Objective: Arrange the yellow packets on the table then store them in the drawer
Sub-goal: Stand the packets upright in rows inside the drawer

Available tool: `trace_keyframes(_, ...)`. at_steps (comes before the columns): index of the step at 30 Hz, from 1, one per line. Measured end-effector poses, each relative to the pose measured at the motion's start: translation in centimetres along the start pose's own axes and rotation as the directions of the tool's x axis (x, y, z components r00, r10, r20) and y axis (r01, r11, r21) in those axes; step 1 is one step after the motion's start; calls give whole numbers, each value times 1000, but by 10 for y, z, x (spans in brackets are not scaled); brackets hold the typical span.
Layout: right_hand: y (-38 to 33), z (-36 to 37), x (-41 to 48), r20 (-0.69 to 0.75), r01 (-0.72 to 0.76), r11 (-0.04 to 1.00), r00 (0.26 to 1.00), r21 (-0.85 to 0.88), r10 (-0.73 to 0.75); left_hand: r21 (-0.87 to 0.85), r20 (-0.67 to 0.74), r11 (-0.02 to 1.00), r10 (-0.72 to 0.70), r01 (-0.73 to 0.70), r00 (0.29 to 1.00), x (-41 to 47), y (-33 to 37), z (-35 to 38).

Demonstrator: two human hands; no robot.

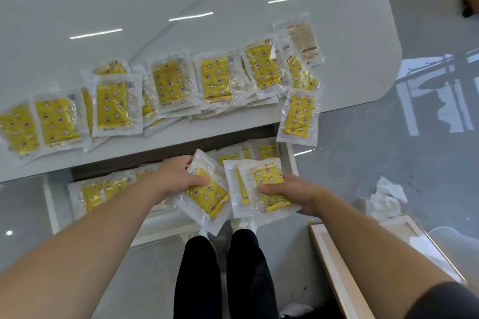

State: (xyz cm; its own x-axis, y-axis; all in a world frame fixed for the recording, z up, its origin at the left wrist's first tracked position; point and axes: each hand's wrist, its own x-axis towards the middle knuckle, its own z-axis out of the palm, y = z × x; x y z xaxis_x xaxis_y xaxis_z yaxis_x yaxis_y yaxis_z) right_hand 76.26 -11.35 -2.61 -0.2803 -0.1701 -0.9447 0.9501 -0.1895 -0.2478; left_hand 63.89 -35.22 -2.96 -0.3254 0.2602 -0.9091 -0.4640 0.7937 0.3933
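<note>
Several yellow packets in clear wrappers (166,83) lie in overlapping rows along the front of the white table (181,33). One packet (299,116) hangs over the table's front edge at the right. Below the table the white drawer (50,204) stands pulled out, with more yellow packets (93,195) lying inside. My left hand (178,176) grips a tilted packet (207,197) over the drawer. My right hand (293,193) holds a small stack of packets (261,184) above the drawer's right part.
A crumpled white tissue (387,195) lies on the glossy grey floor at the right. A light wooden-edged panel (337,267) stands by my right leg. My legs in dark trousers (223,280) are just in front of the drawer.
</note>
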Motion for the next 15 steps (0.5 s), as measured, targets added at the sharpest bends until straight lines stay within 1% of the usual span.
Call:
trace_keyframes(2, 4, 3, 20, -58, -20, 999, 998, -34, 18, -78, -51, 997, -30, 26, 998, 10, -19, -2)
trace_keyframes(5, 5, 0, 49, -199, -27, 998, 980, -52, 16, -159, -139, 986, -62, 40, 988, 30, -42, -4)
trace_keyframes(8, 1, -11, 76, -388, 12, 999, 921, -35, -25, -205, -173, 978, -85, 49, 981, 47, -51, -4)
trace_keyframes(10, -3, -17, 89, -473, 5, 993, 879, -118, -61, -218, -181, 975, -83, 42, 980, 58, -53, -3)
trace_keyframes(13, -6, -21, 105, -540, -39, 955, 831, -294, -132, -191, -198, 982, -47, 8, 979, 74, -55, 2)
trace_keyframes(15, -6, -19, 110, -578, -139, 884, 799, -446, -166, -172, -205, 985, -35, -1, 978, 82, -55, 7)
